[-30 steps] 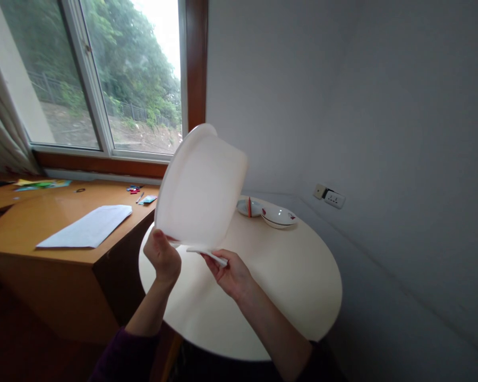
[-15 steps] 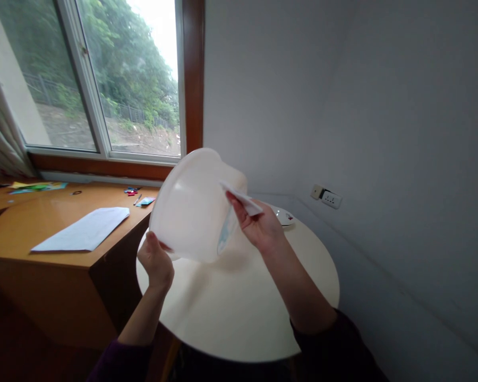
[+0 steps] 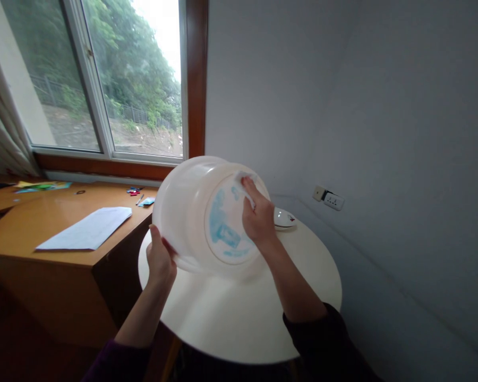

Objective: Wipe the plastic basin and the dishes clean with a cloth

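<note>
A translucent white plastic basin [image 3: 187, 228] is tilted above the round table [image 3: 239, 323], its underside turned toward me. Blue print [image 3: 225, 233] covers part of that round base. My left hand [image 3: 161, 262] is closed on the basin's rim at the lower left. Against the upper right of the base, my right hand [image 3: 258, 212] presses a folded white tissue [image 3: 245, 178], pinched in the fingers. Part of the tissue is hidden by those fingers.
A glossy white dish [image 3: 284, 218] with a small red mark lies behind my right hand. On the wooden desk [image 3: 16, 233] at left are a white paper envelope [image 3: 87, 228] and several small coloured items. A wall socket [image 3: 333, 200] is at right.
The basin has turned so its printed base faces me more. My right hand has brought the tissue from beside the basin onto the base. My left hand keeps its hold on the rim.
</note>
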Demonstrator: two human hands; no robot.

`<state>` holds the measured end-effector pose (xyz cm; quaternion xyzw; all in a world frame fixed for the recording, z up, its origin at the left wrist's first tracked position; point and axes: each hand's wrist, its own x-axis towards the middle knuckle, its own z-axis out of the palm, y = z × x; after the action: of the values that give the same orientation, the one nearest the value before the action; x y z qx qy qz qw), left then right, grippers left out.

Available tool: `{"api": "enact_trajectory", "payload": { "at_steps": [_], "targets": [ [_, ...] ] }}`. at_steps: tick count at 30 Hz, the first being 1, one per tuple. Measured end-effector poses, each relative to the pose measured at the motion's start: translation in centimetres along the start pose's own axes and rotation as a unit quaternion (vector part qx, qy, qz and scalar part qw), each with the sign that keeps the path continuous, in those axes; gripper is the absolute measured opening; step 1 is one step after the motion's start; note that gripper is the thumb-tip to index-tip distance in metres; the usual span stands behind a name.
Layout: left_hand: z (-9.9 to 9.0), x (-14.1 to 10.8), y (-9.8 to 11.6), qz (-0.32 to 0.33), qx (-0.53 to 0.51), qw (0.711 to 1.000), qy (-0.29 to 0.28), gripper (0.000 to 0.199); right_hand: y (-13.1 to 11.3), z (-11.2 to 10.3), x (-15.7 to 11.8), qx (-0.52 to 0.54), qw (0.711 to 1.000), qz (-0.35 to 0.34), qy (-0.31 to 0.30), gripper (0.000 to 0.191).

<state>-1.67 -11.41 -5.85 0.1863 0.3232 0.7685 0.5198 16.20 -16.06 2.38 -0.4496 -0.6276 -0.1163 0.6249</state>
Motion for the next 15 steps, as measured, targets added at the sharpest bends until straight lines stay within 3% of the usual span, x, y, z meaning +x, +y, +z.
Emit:
{"api": "enact_trajectory", "payload": {
  "at_steps": [5,9,12,15],
  "targets": [
    [-0.2,0.7,-0.6,-0.031,-0.018,0.999,-0.005,0.03,-2.2,2.3,-1.7,-0.019,0.982,-0.09,-0.167,0.065],
    [-0.5,1.7,-0.8,-0.05,-0.047,0.998,-0.013,0.033,-3.1,2.0,-4.7,-0.023,0.952,-0.148,-0.267,0.068],
    [-0.7,2.4,-0.2,-0.061,-0.061,0.996,0.008,0.032,-2.0,0.7,-7.2,-0.047,0.94,-0.177,-0.286,0.066],
    [-0.8,2.7,0.8,-0.055,-0.073,0.995,0.045,0.028,0.2,-0.6,-8.5,-0.076,0.95,-0.165,-0.253,0.068]
  ]
}}
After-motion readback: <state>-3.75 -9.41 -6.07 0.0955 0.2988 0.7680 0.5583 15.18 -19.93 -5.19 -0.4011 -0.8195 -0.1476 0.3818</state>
